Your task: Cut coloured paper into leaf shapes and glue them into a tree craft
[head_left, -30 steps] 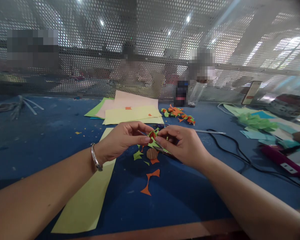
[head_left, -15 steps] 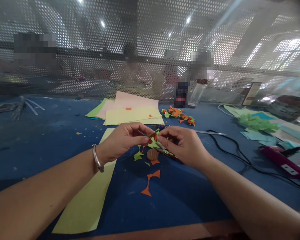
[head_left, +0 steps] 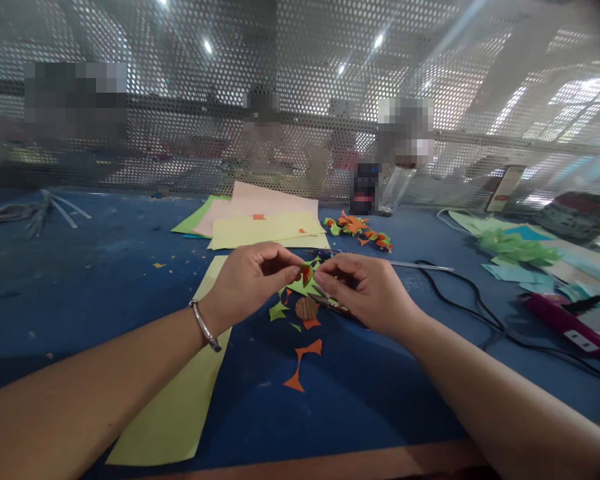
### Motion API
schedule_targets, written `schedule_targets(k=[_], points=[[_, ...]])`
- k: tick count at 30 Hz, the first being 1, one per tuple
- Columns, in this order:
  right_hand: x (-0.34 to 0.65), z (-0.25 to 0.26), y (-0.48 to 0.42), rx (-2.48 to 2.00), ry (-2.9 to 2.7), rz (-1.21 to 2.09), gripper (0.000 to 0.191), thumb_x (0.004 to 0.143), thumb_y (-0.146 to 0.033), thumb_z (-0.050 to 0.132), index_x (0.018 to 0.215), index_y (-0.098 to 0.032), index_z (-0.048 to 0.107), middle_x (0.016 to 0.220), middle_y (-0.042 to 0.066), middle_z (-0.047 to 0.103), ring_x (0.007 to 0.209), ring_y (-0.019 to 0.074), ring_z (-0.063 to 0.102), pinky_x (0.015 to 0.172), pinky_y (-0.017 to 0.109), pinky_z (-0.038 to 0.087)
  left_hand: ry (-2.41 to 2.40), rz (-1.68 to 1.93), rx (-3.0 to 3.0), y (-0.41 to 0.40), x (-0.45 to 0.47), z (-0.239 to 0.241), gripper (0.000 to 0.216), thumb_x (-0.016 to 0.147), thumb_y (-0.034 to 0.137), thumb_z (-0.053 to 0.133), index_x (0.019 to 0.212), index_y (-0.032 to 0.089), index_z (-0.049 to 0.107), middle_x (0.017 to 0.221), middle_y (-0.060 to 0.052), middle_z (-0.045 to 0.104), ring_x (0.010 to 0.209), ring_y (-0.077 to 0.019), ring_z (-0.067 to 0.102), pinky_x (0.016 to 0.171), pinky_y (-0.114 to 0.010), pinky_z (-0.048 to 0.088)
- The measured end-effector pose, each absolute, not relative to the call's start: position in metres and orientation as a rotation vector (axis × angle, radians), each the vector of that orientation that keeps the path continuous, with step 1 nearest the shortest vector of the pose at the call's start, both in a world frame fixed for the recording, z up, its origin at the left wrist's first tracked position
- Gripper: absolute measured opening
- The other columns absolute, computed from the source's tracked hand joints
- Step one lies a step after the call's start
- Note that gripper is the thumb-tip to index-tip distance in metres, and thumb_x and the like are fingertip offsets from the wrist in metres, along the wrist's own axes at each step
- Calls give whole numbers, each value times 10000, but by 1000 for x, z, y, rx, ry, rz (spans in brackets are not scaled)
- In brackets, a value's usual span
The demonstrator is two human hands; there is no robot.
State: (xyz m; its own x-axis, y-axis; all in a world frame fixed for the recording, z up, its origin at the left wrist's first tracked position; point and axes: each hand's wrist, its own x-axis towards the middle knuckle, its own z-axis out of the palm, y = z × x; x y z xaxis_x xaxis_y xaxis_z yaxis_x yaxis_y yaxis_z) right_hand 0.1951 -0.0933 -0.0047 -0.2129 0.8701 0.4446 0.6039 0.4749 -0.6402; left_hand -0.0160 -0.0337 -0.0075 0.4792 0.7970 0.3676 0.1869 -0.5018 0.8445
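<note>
My left hand (head_left: 260, 277) pinches a small folded paper piece (head_left: 306, 274), green outside and orange within, between thumb and fingertips. Close on its right, my right hand (head_left: 365, 280) has thumb and forefinger pressed together at the piece's edge. Directly below the fingers lie green paper scraps (head_left: 279, 311), a round wooden disc (head_left: 307, 308) and an orange offcut (head_left: 303, 365). Something with thin metal blades, partly hidden, lies under my right hand.
Behind my hands is a stack of coloured paper sheets (head_left: 270, 232), with curled green-and-orange paper pieces (head_left: 353, 223) beside it. A long yellow strip (head_left: 175, 413) runs under my left wrist. At right are a black cable (head_left: 473, 303) and a magenta power strip (head_left: 555, 320).
My left hand has turned slightly, its wrist shifting a little right and down. The paper piece now shows more of its folded orange inside. My right hand has barely moved.
</note>
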Motion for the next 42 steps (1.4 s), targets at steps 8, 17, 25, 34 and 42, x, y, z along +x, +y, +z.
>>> schedule_targets(k=[8,17,25,34,42], points=[[194,-4,-93,-1241,-1895,470,228,938,-335,610,867,-155,730,731,11,653,602,106,504,544,241,383,828,1053,2031,-37,-18,-7,166,857,324,726,939,185,765,873,-51,766,785,-167,697,711,-273,555],[196,-7,-92,-1222,-1891,479,218,939,-324,602,862,-157,719,734,11,652,606,104,508,547,240,384,764,997,1838,-34,-14,-5,131,832,265,742,921,168,742,836,-35,749,759,-135,681,722,-255,558],[197,-3,-93,-1218,-1959,304,159,920,-231,589,855,-170,721,768,22,686,664,129,565,588,248,401,778,906,1811,-37,-13,-3,113,805,253,728,875,167,706,846,-56,742,784,-177,704,758,-318,572],[197,-3,-93,-1193,-1975,221,109,897,-194,624,891,-168,730,783,18,702,663,116,585,581,227,409,700,792,1839,-36,-15,-5,157,853,326,713,889,175,690,839,-28,695,765,-146,644,721,-277,515],[194,-8,-93,-1177,-1996,240,98,898,-217,638,902,-172,725,785,22,686,628,105,566,568,221,421,725,798,1806,-38,-13,-2,180,852,345,724,874,172,681,809,-16,678,742,-134,611,704,-268,487]])
